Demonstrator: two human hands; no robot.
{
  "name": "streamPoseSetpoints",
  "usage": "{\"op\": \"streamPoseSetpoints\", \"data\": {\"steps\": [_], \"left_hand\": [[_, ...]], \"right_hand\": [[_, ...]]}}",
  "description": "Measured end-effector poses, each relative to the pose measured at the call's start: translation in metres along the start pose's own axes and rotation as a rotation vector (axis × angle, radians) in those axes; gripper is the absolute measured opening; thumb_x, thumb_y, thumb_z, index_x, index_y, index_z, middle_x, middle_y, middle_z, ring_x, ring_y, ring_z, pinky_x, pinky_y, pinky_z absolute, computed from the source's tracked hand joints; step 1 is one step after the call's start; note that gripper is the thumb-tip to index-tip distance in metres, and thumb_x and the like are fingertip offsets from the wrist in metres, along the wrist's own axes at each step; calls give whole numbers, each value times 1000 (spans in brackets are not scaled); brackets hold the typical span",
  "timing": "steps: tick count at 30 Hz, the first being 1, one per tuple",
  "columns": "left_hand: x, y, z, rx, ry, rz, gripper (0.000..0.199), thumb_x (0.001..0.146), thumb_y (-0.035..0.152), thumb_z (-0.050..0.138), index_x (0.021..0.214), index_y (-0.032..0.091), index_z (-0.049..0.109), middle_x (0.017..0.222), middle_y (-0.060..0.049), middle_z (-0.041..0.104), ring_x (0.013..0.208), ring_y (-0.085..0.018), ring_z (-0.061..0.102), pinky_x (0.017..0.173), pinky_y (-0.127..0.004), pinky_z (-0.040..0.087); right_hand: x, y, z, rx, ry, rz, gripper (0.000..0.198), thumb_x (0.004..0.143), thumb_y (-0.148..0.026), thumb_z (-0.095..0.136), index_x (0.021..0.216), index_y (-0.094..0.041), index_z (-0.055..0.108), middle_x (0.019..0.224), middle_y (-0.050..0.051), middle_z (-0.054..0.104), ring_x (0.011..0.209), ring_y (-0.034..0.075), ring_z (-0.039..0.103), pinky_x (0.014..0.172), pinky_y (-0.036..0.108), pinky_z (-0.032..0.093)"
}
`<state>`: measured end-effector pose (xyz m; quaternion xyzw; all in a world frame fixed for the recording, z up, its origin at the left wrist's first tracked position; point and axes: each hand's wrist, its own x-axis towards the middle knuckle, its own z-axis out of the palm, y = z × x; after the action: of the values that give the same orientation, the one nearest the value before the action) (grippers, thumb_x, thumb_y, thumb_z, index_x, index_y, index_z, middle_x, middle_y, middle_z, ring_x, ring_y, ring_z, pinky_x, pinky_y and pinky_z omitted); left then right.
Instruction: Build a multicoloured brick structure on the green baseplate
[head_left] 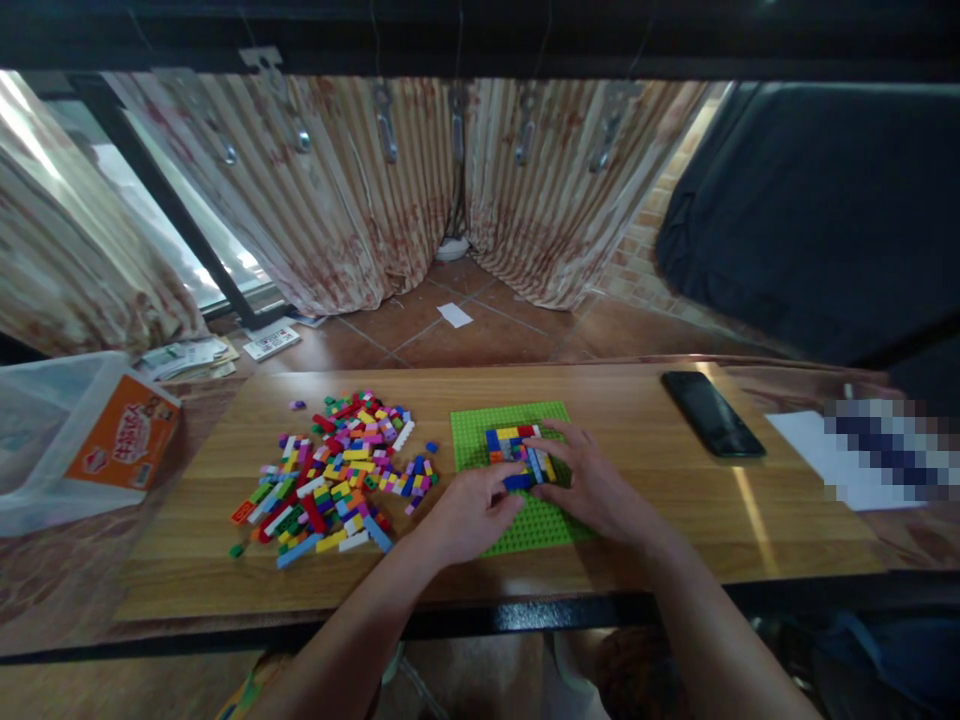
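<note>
A low build of toy building bricks (511, 440), in blue, yellow, red, white and orange, is on a green studded baseplate (517, 535). My left hand (469, 515) is at the build's near left corner, fingers curled against it and thumb bent below. From the right, my right hand (592, 480) grips the build's side, with the fingers over the far edge and the thumb at the near edge. My fingers hide part of the build, and any single loose brick between them cannot be made out.
Left of the baseplate, a heap of loose bricks (345, 470) covers the wooden table (450, 590). A black phone (712, 415) lies to the right, near white paper (806, 455). A clear plastic bin (45, 410) with an orange label stands at the far left. Curtains (337, 200) hang behind.
</note>
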<state>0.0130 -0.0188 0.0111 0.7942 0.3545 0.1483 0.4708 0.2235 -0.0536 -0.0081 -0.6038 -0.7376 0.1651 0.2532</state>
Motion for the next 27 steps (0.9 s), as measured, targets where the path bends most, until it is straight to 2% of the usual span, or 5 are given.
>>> {"op": "streamPoseSetpoints", "data": {"steps": [8, 16, 21, 27], "left_hand": [[2, 12, -3, 215, -44, -13, 48, 86, 28, 51, 133, 19, 55, 66, -1, 67, 62, -18, 58, 63, -27, 38], [3, 15, -2, 256, -63, -23, 52, 87, 28, 50, 138, 17, 50, 73, -4, 71, 68, -21, 63, 68, -30, 42], [2, 17, -2, 287, -83, -34, 53, 88, 27, 49, 140, 17, 48, 73, -4, 71, 68, -22, 63, 69, -30, 43], [3, 15, -1, 331, -70, -21, 49, 88, 29, 49, 137, 19, 51, 76, -4, 71, 76, -23, 65, 72, -31, 44]], "right_hand": [[-4, 5, -3, 58, 25, 24, 66, 72, -26, 73, 134, -31, 51, 143, 9, 43, 132, 30, 42, 111, 55, 33], [-4, 7, -1, 132, 48, 35, 52, 81, -39, 66, 131, -30, 54, 139, 9, 49, 130, 27, 47, 109, 52, 37], [1, 9, 3, 149, 94, 60, 45, 83, -36, 63, 127, -29, 58, 132, 8, 56, 124, 26, 52, 106, 51, 40], [6, 6, 4, 225, 129, 115, 42, 78, -31, 67, 119, -23, 63, 123, 9, 62, 118, 25, 56, 105, 49, 41]]}}
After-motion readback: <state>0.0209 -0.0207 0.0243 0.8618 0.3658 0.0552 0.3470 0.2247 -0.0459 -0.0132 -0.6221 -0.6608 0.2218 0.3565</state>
